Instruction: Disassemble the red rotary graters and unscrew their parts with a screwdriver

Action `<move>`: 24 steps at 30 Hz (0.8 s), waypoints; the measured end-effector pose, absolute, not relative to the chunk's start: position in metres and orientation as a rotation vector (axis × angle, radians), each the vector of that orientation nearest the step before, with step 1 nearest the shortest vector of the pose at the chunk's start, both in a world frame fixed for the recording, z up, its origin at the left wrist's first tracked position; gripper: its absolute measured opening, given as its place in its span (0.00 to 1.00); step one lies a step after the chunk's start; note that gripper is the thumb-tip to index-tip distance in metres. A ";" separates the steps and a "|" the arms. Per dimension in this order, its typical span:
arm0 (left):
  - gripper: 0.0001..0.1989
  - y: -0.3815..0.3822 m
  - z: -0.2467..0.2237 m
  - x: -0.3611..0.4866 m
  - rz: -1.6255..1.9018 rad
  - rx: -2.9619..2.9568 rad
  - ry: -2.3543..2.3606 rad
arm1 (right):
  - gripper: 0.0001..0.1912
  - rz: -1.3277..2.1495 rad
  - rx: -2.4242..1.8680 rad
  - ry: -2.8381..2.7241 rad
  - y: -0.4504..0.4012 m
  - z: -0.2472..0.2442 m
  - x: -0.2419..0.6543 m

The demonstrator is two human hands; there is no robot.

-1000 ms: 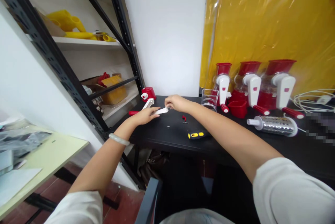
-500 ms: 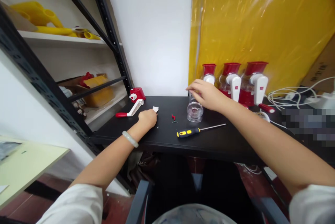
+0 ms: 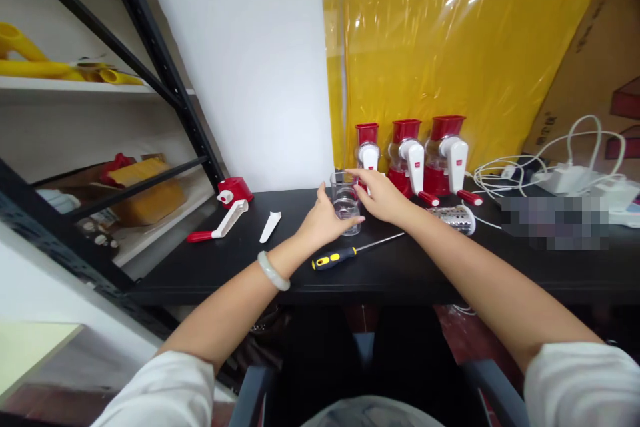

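While a black table (image 3: pixel 385 280) runs across the view, a yellow, plastic-covered sheet (image 3: pixel 410 47) stands behind it and a black-framed shelving rack (image 3: pixel 173 74) rises at the left. A brown carton (image 3: pixel 580 87) leans at the right, bearing dark printed characters and red printed shapes; the characters are too small and slanted to read.

Three red and white rotary graters (image 3: pixel 413 157) stand in a row near the yellow sheet, each with a red hopper. Their white crank arms carry small red labels, whose lettering cannot be made out. White cables (image 3: pixel 487 177) lie looped to their right.

The clear container (image 3: pixel 346 197) is upright on the table between the two hands, which are apart from each other. The left hand (image 3: pixel 323 217) is spread wide at its left, thumb reaching across its lower front. The right hand (image 3: pixel 380 194) has its fingertips at the upper right side; whether they grip it, I cannot tell.

A screwdriver (image 3: pixel 335 258) with a dark and yellow handle lies just in front of the container. A perforated metal drum (image 3: pixel 455 217) lies partly behind the right forearm. Farther left are a red-gripped white crank (image 3: pixel 230 219), a red housing (image 3: pixel 240 188) beside it and, smallest, a tapered white cover (image 3: pixel 271 227).
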State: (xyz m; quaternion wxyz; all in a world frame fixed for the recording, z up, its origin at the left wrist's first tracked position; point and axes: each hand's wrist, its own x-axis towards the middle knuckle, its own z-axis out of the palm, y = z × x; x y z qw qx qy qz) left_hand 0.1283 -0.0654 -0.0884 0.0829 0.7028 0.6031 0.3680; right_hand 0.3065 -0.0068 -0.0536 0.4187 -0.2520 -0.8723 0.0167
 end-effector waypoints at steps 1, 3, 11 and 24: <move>0.55 -0.060 -0.091 0.131 1.131 2.084 1.787 | 0.21 0.042 -0.636 -2.193 -0.006 -0.054 0.304; 0.50 -0.048 -0.095 0.128 1.145 2.041 1.787 | 0.22 0.053 -0.620 -2.196 -0.003 -0.055 0.302; 0.46 -0.019 -0.092 0.087 1.057 1.841 1.897 | 0.26 0.252 -0.549 -2.217 0.021 -0.074 0.302; 0.51 0.006 -0.092 0.103 1.137 1.800 2.029 | 0.28 0.506 -0.579 -2.301 0.011 -0.093 0.298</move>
